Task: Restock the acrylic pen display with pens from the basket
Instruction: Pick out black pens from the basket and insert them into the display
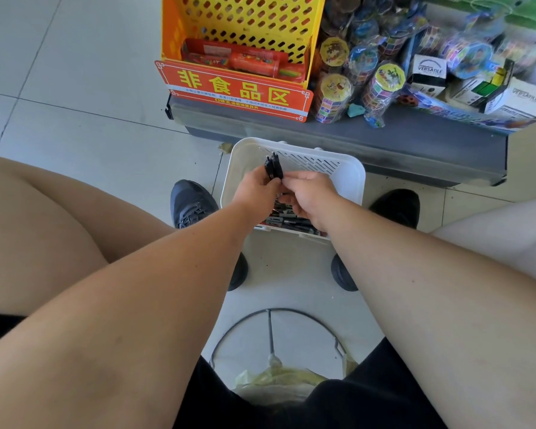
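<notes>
One "非食品区" sign beyond white basket

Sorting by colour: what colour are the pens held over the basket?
The pens are black, seen in the head view.

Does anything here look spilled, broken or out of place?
Nothing looks spilled or broken. The left hand grips a bundle of black pens over the white basket. Only a small scrap lies on the floor beside it.

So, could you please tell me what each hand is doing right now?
Left hand: grips a bunch of black pens above the basket.
Right hand: pinches the same bunch.
</notes>
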Available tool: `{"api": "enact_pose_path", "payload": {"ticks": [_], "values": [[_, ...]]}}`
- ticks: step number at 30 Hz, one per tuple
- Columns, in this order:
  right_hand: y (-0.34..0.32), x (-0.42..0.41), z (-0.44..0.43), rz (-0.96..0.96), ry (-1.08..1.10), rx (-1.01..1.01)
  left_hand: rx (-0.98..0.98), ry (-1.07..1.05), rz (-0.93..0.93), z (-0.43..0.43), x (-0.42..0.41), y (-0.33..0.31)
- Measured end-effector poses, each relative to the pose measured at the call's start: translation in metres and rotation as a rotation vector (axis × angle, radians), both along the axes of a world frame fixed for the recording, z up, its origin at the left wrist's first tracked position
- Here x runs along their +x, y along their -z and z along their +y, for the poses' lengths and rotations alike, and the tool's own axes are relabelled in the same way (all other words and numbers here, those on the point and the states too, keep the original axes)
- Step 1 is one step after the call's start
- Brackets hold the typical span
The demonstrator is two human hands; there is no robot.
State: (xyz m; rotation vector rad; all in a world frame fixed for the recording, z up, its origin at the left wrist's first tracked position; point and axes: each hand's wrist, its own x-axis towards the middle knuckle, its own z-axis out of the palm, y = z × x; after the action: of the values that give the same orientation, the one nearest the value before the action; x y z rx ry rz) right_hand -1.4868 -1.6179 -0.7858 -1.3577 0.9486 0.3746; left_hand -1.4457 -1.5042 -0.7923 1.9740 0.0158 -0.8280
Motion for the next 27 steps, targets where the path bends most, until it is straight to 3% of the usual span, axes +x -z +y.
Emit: {"api": "enact_pose_path", "payload": {"ticks": [9,14,19,23,27], "values": [[0.025,0.017,0.003,0.062,-0.004,-0.221,0.038,-0.075,0.103,-0.004,0.014,0.024],[0.051,0.013,-0.005,0.119,-0.218,-0.427,0.122,-0.092,0.24,0.001,0.03,0.042],[0.06,0.009,-0.015,0.245,-0.403,-0.494,0.181,-0.216,0.397,0.0,0.038,0.056],[0.072,0.013,-0.012,0.291,-0.482,-0.436,0.18,-0.368,0.507,-0.003,0.041,0.063],[0.075,0.013,-0.009,0.273,-0.548,-0.49,0.173,-0.394,0.525,-0.007,0.042,0.07]]}}
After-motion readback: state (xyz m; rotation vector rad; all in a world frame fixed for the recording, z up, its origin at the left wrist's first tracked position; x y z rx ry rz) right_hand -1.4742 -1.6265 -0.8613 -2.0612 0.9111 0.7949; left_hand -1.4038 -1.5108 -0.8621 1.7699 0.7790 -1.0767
